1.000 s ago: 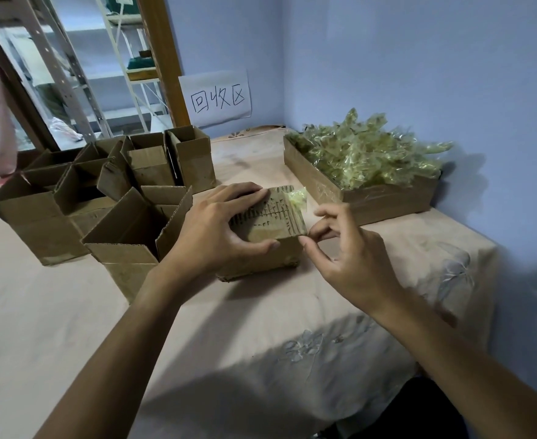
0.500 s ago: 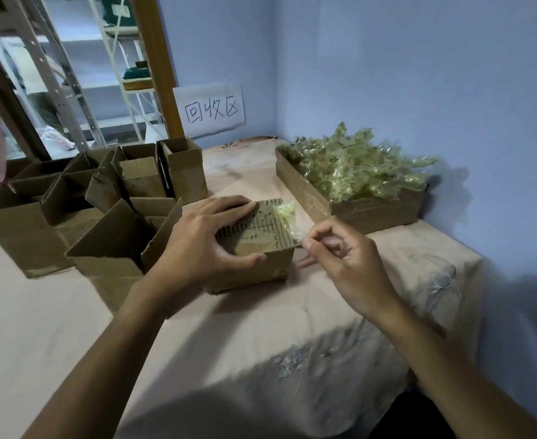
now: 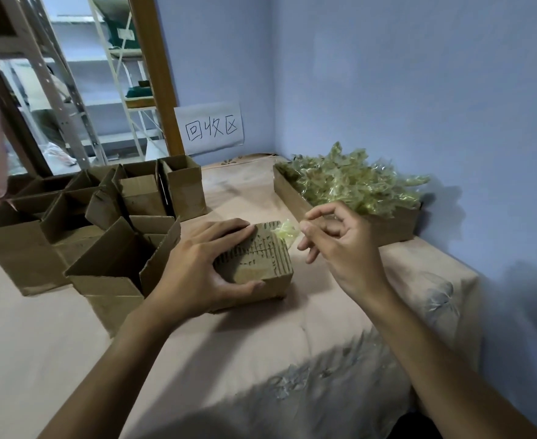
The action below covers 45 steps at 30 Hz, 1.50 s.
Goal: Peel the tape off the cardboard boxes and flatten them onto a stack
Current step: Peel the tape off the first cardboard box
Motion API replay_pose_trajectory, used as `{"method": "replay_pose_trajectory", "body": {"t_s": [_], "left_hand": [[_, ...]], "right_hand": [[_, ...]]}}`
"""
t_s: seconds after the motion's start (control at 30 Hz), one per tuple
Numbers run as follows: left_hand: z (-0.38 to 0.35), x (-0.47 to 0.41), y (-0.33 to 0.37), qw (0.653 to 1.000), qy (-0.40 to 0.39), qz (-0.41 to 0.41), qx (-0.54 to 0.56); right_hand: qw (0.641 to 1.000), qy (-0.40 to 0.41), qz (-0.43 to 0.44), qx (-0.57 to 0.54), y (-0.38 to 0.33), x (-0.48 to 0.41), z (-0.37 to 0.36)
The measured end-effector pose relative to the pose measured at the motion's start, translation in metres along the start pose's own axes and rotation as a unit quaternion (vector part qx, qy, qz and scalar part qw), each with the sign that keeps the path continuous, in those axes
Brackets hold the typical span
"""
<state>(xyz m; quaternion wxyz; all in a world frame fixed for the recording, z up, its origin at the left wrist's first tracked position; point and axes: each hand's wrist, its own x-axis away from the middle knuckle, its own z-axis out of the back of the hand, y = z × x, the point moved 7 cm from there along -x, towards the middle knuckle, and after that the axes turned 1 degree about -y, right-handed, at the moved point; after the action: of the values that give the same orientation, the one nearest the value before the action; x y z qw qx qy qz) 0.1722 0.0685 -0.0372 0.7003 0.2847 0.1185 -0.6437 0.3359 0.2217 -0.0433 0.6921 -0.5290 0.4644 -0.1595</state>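
Observation:
A small closed cardboard box (image 3: pixel 260 269) with a scuffed, torn top sits on the cloth-covered table. My left hand (image 3: pixel 203 267) grips it from the left, fingers across the top and thumb on the near side. A crumpled wad of yellowish clear tape (image 3: pixel 284 231) sticks up at the box's far right corner. My right hand (image 3: pixel 346 245) hovers just right of that corner, thumb and forefinger pinching the tape's end, the other fingers loosely curled.
Several open-topped cardboard boxes (image 3: pixel 118 270) crowd the table's left side. A shallow cardboard tray (image 3: pixel 292 201) heaped with peeled tape (image 3: pixel 355 182) stands at the back right against the blue wall. A handwritten paper sign (image 3: pixel 211 128) leans at the back. The table edge (image 3: pixel 470 280) drops off at right.
My right hand has risen and drawn to the right from the box's corner. The left hand keeps its grip on the box. The camera has shifted slightly.

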Motion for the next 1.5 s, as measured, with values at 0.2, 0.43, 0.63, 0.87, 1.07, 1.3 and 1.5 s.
{"method": "replay_pose_trajectory", "body": {"t_s": [0.2, 0.43, 0.63, 0.87, 1.07, 1.3, 1.5], "left_hand": [[-0.001, 0.002, 0.001, 1.000, 0.014, -0.005, -0.001], [-0.001, 0.005, 0.007, 1.000, 0.029, -0.011, -0.002], [-0.002, 0.006, 0.005, 0.999, 0.033, -0.008, -0.007], [-0.002, 0.006, 0.005, 0.999, 0.031, -0.011, -0.002], [-0.001, 0.009, 0.009, 0.999, 0.031, -0.013, -0.005], [0.000, 0.012, 0.011, 0.999, 0.036, -0.014, -0.007], [-0.001, 0.013, 0.011, 0.999, 0.036, -0.008, -0.017]], "right_hand": [[1.000, 0.007, 0.016, 0.007, -0.002, 0.002, -0.006], [0.988, 0.022, 0.095, 0.120, -0.015, 0.007, -0.012], [0.956, -0.005, 0.195, 0.220, -0.028, 0.009, -0.019], [0.940, -0.084, 0.192, 0.271, -0.019, 0.013, -0.018], [0.951, -0.055, 0.172, 0.250, -0.013, 0.012, -0.023], [0.970, -0.052, 0.100, 0.213, 0.004, 0.009, -0.016], [0.975, -0.067, 0.087, 0.195, 0.003, -0.005, -0.016]]}}
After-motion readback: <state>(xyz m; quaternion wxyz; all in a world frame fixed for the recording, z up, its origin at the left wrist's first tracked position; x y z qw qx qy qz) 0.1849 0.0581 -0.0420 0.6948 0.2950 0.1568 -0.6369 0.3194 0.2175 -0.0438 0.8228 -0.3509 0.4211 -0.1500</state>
